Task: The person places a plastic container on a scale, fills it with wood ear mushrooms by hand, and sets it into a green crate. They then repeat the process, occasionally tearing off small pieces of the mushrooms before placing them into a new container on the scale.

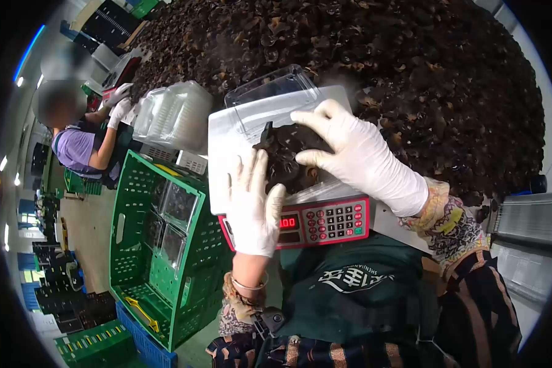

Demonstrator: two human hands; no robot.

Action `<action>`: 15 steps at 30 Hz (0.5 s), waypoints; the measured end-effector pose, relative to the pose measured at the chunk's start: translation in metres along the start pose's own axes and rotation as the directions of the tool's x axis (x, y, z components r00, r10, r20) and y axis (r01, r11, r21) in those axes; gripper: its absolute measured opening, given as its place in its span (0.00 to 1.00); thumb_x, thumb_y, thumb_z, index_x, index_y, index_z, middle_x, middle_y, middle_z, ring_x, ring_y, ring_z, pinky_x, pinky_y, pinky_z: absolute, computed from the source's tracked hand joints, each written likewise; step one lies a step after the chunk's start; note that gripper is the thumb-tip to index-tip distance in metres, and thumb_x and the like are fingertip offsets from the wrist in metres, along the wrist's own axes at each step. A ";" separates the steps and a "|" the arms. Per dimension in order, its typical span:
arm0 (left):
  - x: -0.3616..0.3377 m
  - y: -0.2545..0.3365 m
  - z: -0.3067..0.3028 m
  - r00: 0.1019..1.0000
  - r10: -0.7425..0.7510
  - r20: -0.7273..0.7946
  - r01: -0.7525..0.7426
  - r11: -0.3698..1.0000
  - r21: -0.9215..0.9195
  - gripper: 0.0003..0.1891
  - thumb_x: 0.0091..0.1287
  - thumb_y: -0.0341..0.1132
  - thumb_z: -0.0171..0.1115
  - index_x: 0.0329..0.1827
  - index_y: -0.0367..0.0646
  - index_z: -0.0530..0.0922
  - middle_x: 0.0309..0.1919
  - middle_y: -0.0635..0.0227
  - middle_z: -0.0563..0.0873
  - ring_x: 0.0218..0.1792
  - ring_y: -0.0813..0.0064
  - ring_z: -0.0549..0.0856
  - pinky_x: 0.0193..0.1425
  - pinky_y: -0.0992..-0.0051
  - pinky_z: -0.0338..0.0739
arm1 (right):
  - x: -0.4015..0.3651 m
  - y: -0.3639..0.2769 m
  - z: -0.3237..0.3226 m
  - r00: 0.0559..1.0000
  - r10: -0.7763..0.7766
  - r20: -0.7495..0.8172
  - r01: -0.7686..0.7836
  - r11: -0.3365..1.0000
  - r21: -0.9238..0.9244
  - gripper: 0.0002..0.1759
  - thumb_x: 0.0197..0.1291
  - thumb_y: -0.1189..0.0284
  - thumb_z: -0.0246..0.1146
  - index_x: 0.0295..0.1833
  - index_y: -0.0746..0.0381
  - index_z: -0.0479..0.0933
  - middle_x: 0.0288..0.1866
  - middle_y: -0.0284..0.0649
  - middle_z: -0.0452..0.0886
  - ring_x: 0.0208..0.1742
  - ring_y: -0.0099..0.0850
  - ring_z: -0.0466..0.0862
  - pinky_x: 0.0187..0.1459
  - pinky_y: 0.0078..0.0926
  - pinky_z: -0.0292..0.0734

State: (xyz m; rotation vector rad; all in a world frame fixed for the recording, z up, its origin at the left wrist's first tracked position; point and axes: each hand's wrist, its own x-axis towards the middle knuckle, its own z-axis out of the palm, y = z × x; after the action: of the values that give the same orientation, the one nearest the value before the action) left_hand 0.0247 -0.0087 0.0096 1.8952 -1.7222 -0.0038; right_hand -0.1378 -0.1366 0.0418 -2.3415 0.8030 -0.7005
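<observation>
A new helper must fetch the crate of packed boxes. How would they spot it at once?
Find the huge dark heap, then the red-edged scale in front of it. The crate is just to the scale's left: big, green, with yellow handles. Unlike the blue crate and other green crate near it, it shows clear boxes with dark contents.

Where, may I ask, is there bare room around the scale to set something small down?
The white scale platform is bare along its left margin, beside the white-gloved left hand. Also free: white tabletop between the red keypad panel and the patterned sleeve. Crowded: the platform's middle, and behind it the dark, wrinkled heap.
</observation>
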 end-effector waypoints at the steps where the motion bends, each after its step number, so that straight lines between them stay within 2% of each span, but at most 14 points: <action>1: -0.001 -0.007 -0.002 0.999 0.006 -0.046 -0.010 0.996 -0.086 0.26 0.69 0.42 0.55 0.68 0.41 0.68 0.66 0.54 0.70 0.69 0.49 0.65 0.73 0.59 0.54 | -0.005 0.000 -0.004 0.998 -0.014 0.057 0.025 0.978 -0.207 0.32 0.52 0.66 0.70 0.63 0.61 0.70 0.50 0.44 0.75 0.45 0.40 0.82 0.47 0.32 0.79; 2: -0.002 -0.012 -0.004 0.996 -0.012 -0.086 0.003 0.994 -0.105 0.25 0.70 0.41 0.54 0.67 0.40 0.68 0.66 0.54 0.71 0.69 0.49 0.65 0.72 0.59 0.55 | -0.008 0.002 -0.004 0.993 0.039 0.113 -0.016 0.980 -0.197 0.36 0.48 0.66 0.71 0.65 0.59 0.68 0.49 0.44 0.72 0.45 0.44 0.81 0.46 0.35 0.79; 3: -0.003 -0.018 -0.006 0.992 -0.036 -0.121 0.020 0.992 -0.126 0.24 0.71 0.41 0.53 0.67 0.40 0.68 0.65 0.54 0.71 0.68 0.50 0.65 0.72 0.59 0.57 | -0.012 0.002 -0.008 0.987 0.084 0.135 -0.052 0.974 -0.222 0.37 0.47 0.66 0.72 0.65 0.59 0.67 0.49 0.45 0.72 0.46 0.44 0.81 0.46 0.36 0.79; 5: 0.000 -0.031 -0.011 0.980 -0.089 -0.177 0.057 0.982 -0.179 0.22 0.74 0.42 0.46 0.65 0.38 0.70 0.63 0.55 0.74 0.67 0.52 0.67 0.72 0.62 0.57 | -0.021 0.007 -0.020 1.000 -0.015 0.020 0.019 0.977 -0.214 0.36 0.47 0.68 0.71 0.64 0.60 0.69 0.47 0.42 0.73 0.42 0.38 0.81 0.42 0.31 0.78; 7: 0.008 -0.050 -0.015 0.956 -0.218 -0.197 0.116 0.896 -0.428 0.22 0.76 0.42 0.44 0.65 0.37 0.70 0.62 0.56 0.75 0.67 0.56 0.68 0.72 0.64 0.57 | -0.027 0.003 -0.037 0.998 0.063 -0.005 -0.063 0.997 0.039 0.31 0.50 0.72 0.69 0.62 0.61 0.72 0.41 0.36 0.73 0.37 0.26 0.77 0.38 0.24 0.74; 9: 0.020 -0.061 -0.024 0.934 -0.293 -0.205 0.205 0.909 -0.364 0.23 0.77 0.43 0.42 0.65 0.36 0.70 0.62 0.58 0.76 0.67 0.61 0.70 0.71 0.67 0.59 | -0.035 0.012 -0.044 0.958 0.287 -0.017 -0.283 0.952 0.114 0.25 0.56 0.67 0.66 0.59 0.63 0.74 0.37 0.36 0.74 0.35 0.25 0.75 0.37 0.23 0.73; 10: 0.026 -0.065 -0.025 0.911 -0.371 -0.182 0.241 0.834 -0.496 0.23 0.77 0.44 0.41 0.64 0.35 0.71 0.62 0.57 0.76 0.65 0.64 0.71 0.70 0.69 0.61 | -0.042 0.021 -0.041 0.934 0.351 -0.063 -0.330 0.917 0.223 0.20 0.60 0.67 0.64 0.56 0.64 0.77 0.30 0.33 0.72 0.31 0.20 0.71 0.35 0.19 0.70; 11: 0.032 -0.081 -0.017 0.915 -0.364 -0.175 0.203 0.788 -0.581 0.24 0.77 0.46 0.41 0.64 0.37 0.71 0.63 0.56 0.75 0.65 0.66 0.72 0.68 0.71 0.63 | -0.048 0.035 -0.033 0.907 0.397 -0.140 -0.359 0.904 0.234 0.18 0.63 0.66 0.61 0.55 0.63 0.78 0.24 0.31 0.71 0.26 0.19 0.68 0.32 0.17 0.67; 13: 0.045 -0.083 -0.014 0.909 -0.397 -0.129 0.286 0.817 -0.500 0.27 0.75 0.50 0.43 0.66 0.39 0.69 0.63 0.54 0.74 0.65 0.65 0.72 0.68 0.72 0.63 | -0.053 0.030 -0.040 0.798 0.601 0.046 -0.592 0.768 0.245 0.19 0.68 0.61 0.56 0.53 0.64 0.79 0.22 0.30 0.73 0.22 0.17 0.67 0.28 0.15 0.65; 15: 0.058 -0.093 0.005 0.920 -0.384 -0.081 0.288 0.801 -0.525 0.29 0.73 0.54 0.45 0.68 0.41 0.67 0.65 0.55 0.73 0.65 0.65 0.71 0.69 0.73 0.62 | -0.064 0.045 -0.037 0.781 0.595 0.190 -0.616 0.684 0.391 0.26 0.70 0.54 0.51 0.50 0.67 0.80 0.22 0.29 0.76 0.20 0.14 0.68 0.25 0.14 0.63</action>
State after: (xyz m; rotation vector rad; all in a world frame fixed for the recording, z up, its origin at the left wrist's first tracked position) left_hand 0.1177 -0.0634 -0.0116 1.7059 -1.0954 -0.3729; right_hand -0.2219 -0.1358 0.0200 -1.5339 1.1824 -0.4567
